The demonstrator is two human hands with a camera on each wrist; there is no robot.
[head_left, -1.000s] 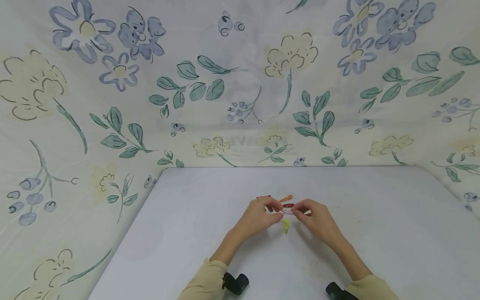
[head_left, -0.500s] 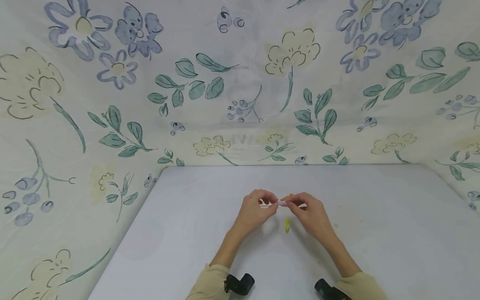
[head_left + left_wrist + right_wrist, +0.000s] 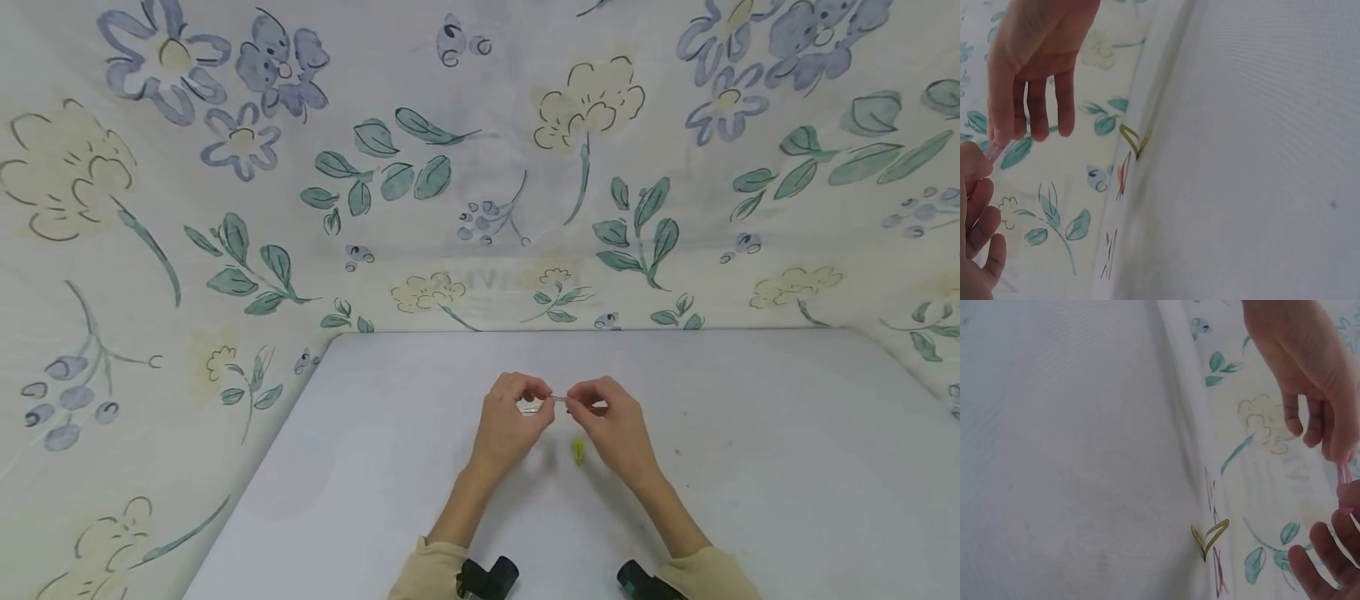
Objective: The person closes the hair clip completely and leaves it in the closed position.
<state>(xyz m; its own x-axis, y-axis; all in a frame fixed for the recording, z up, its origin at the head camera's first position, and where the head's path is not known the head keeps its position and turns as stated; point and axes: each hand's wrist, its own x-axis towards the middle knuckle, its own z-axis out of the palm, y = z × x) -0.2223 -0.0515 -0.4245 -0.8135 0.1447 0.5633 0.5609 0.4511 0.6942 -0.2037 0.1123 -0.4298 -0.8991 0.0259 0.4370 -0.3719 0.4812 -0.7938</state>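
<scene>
Both hands are raised over the back half of the table, fingertips nearly meeting. Between them is a small pink hair clip (image 3: 559, 398), mostly covered by fingers; two slim strands of it show in the right wrist view (image 3: 1344, 478). My left hand (image 3: 513, 423) pinches one end with thumb and forefinger. At the other end, the thumb and fingertips of my right hand (image 3: 617, 425) pinch it. A yellow snap hair clip (image 3: 578, 451) lies on the table below and between the hands; its two arms are spread apart in the left wrist view (image 3: 1135, 141).
Beyond the yellow clip, an orange-red clip (image 3: 1123, 176) and several thin dark clips (image 3: 1109, 253) lie on the white table (image 3: 360, 500), partly hidden by the hands in the head view. A flowered cloth (image 3: 420, 217) hangs behind the table's back edge.
Both hands have moved slightly up and away with the pink clip, and the fingers have closed in around it. The orange and red clips are now hidden behind them. The yellow clip stays put.
</scene>
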